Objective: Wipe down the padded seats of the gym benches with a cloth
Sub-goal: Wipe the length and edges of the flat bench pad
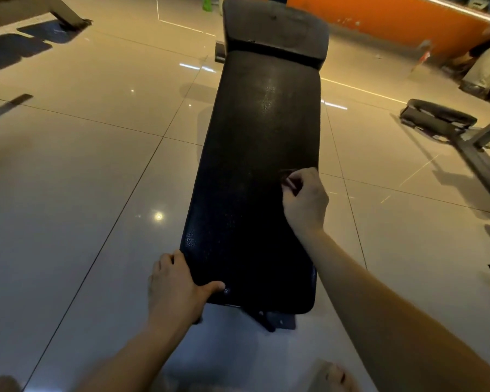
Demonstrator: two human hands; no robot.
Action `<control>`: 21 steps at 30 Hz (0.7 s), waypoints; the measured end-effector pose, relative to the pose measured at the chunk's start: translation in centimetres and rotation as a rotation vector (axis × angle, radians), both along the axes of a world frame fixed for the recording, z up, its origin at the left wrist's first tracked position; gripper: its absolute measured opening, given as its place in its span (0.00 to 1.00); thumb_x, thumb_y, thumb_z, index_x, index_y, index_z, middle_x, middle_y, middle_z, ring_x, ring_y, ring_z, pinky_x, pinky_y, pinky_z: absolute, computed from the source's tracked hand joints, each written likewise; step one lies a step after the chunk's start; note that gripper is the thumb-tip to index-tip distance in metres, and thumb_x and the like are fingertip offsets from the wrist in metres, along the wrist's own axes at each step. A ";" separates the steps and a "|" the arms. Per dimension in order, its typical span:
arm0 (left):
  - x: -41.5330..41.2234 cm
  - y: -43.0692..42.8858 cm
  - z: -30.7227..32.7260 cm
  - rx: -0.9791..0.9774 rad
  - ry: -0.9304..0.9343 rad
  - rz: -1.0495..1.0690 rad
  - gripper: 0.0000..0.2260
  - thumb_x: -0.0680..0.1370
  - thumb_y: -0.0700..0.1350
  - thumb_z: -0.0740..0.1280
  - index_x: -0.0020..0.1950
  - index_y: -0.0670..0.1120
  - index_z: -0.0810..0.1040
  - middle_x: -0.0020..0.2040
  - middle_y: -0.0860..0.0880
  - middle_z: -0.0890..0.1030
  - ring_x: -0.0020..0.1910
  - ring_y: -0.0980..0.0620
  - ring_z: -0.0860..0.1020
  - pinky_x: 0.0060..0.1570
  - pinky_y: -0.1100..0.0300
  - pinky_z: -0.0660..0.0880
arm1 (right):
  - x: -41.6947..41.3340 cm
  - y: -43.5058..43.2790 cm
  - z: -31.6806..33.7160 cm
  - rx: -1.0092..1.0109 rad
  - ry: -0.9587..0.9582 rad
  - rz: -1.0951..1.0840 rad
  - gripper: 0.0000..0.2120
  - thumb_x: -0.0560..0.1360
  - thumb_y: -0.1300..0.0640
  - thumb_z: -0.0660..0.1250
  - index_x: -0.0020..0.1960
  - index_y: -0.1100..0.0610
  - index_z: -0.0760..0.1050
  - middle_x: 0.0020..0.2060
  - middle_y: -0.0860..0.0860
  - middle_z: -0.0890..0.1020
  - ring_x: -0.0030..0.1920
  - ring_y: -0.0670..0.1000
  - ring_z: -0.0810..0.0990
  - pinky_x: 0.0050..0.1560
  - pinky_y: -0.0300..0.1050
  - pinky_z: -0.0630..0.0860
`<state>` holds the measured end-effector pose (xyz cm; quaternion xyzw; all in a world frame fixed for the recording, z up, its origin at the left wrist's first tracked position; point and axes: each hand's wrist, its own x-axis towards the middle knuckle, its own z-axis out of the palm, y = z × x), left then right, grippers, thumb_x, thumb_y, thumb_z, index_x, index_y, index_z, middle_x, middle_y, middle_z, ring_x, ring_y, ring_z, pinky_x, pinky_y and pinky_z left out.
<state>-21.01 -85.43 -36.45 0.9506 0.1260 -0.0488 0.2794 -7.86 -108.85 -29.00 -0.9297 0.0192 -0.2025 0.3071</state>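
Fingers (301,176) of the right hand (306,202) curl around what looks like a dark cloth (290,183) midway along the padded seat (255,142), the left hand (176,284) gripping its near corner, so wiping seems part-done, the far end likely left.

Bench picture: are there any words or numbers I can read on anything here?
No text can be read anywhere in this view.
Bench: plain black pad, no label showing.
Orange wall: no letters, only pale scuffs.
Red and white thing by the wall: too blurred to tell if it bears print.
Cloth in the right hand: mostly hidden, no print seen.
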 end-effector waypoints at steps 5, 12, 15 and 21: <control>0.1 0.0 -0.1 -0.004 -0.007 0.000 0.41 0.62 0.69 0.77 0.65 0.45 0.72 0.57 0.46 0.74 0.58 0.45 0.73 0.58 0.50 0.75 | -3.2 2.0 -1.8 -0.199 -0.060 0.083 0.08 0.74 0.65 0.72 0.50 0.55 0.78 0.49 0.49 0.80 0.50 0.49 0.79 0.54 0.43 0.78; 0.3 0.1 0.0 -0.012 0.022 0.003 0.37 0.64 0.67 0.78 0.61 0.45 0.72 0.55 0.47 0.73 0.57 0.46 0.73 0.58 0.48 0.76 | -10.8 5.9 -3.7 -0.251 -0.023 0.313 0.09 0.72 0.68 0.68 0.48 0.56 0.77 0.44 0.49 0.78 0.45 0.50 0.75 0.45 0.41 0.74; 0.3 0.5 0.3 -0.070 0.020 -0.033 0.27 0.68 0.56 0.77 0.59 0.45 0.73 0.55 0.45 0.73 0.53 0.45 0.73 0.54 0.46 0.77 | -16.1 8.7 -4.7 -0.248 0.088 0.456 0.10 0.71 0.68 0.69 0.47 0.54 0.76 0.44 0.48 0.77 0.45 0.48 0.74 0.43 0.43 0.75; 0.7 4.5 2.2 -0.056 0.193 -0.261 0.28 0.72 0.52 0.78 0.69 0.48 0.75 0.53 0.49 0.73 0.51 0.47 0.76 0.51 0.54 0.74 | -16.0 5.3 -1.9 0.637 0.371 -0.099 0.04 0.77 0.63 0.71 0.47 0.56 0.79 0.44 0.51 0.83 0.48 0.47 0.82 0.52 0.44 0.80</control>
